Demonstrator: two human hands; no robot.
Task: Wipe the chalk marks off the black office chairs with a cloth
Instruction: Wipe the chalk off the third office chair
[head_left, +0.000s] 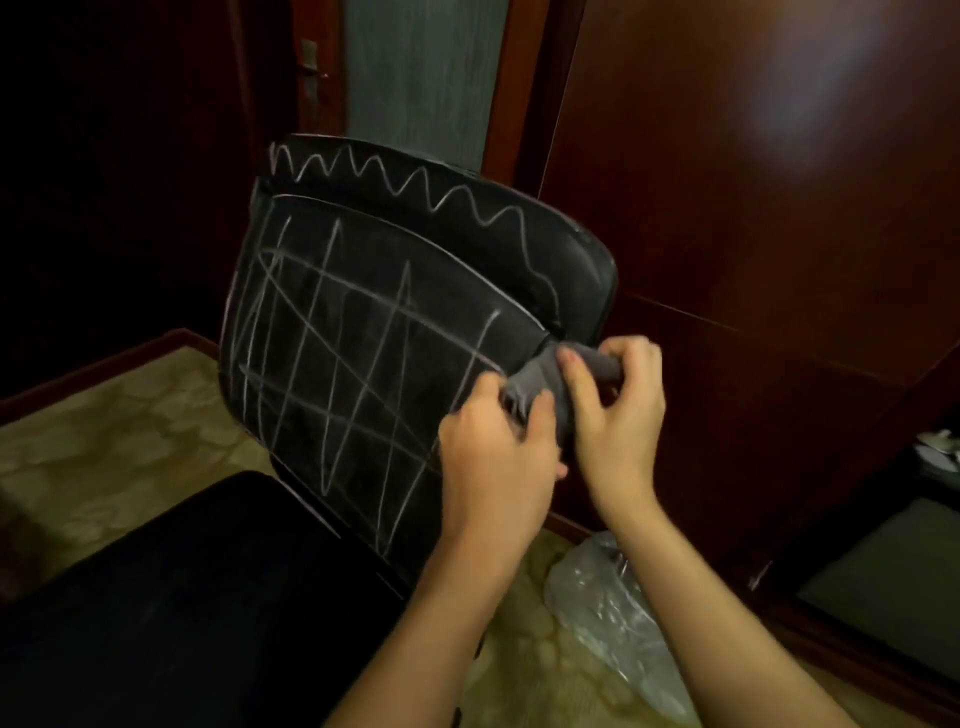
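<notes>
Cloth (545, 376) was grey, bunched, sitting at the chair backrest's (363, 332) 3 o'clock edge, right where the side bolster met the grid panel. Both hands were on it, so it read as being folded or regripped into a wiping pad, not dragged across the surface yet.

Left hand (493, 447) was at the cloth's 7 o'clock, fingers curled round the lower bunch, knuckles against or just beside the backrest; contact couldn't be confirmed. Right hand (618, 410) was at 4 o'clock of the cloth, thumb and fingers pinching the upper roll, pulling it taut toward 3 o'clock. Neither hand was spread flat.

Chalk marks (332, 364) were intact: crossed lines and loops over the main panel, a zigzag (395, 182) running along the top band from 11 to 2 o'clock. No smeared or cleared patch was visible, so my guess was that wiping hadn't started on this face.

The backrest was tilted, top leaning away toward 12 o'clock, which put the marked face up toward the camera. That was handy for pressing down on it. The seat (182, 597) was at 7 o'clock, dark, with no chalk that I could see.

Outward: a crumpled clear plastic bag (608, 603) lay on the patterned carpet (104, 447) at 5 o'clock. Dark wood panelling (753, 182) was at 1–3 o'clock, a door (410, 67) at 12.
</notes>
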